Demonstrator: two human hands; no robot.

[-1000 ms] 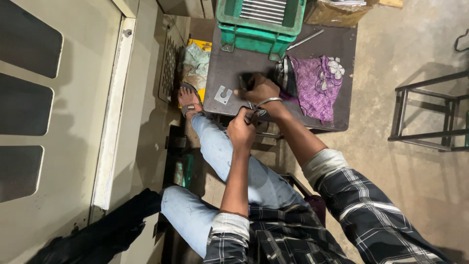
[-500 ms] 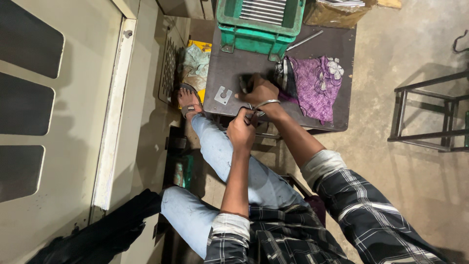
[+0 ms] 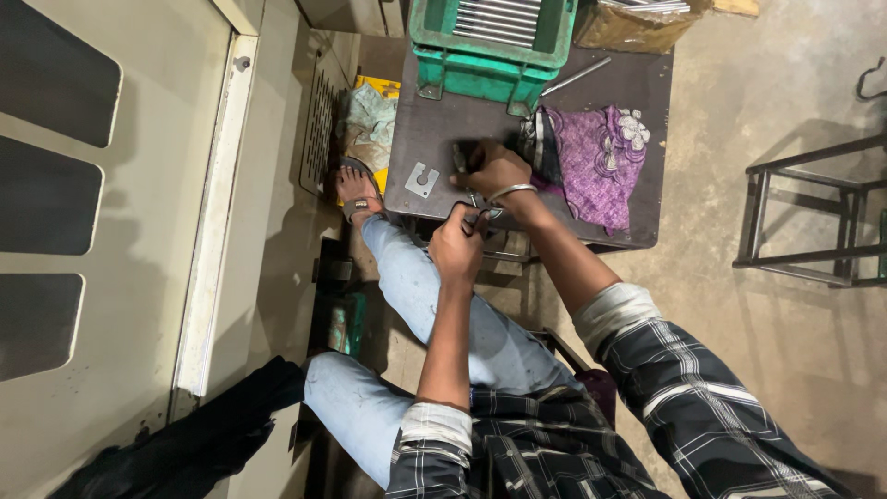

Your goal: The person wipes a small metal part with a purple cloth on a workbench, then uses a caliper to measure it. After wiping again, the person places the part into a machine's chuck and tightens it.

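At frame centre the left hand [image 3: 459, 242] pinches a small metal part [image 3: 476, 218] just below the right hand [image 3: 492, 169], whose curled fingers press a dark piece on the table [image 3: 434, 129].

Seated person seen from above, both arms reaching to a dark table [image 3: 637, 83] at 12 o'clock. Left hand [image 3: 459, 242] at the table's near edge, fingers curled around a small metal piece [image 3: 476, 218] (exact kind unclear). Right hand [image 3: 492, 169] on the tabletop just beyond, bangle [image 3: 511, 192] on the wrist, closed over something dark. Flat metal plate [image 3: 422, 179] at 9 o'clock of the right hand. Purple cloth [image 3: 596, 157] at 3 o'clock, touching the hand. Green crate [image 3: 485, 48] at 12, metal rod [image 3: 575, 77] beside it. Sandalled foot [image 3: 357, 192] at the table's left edge.
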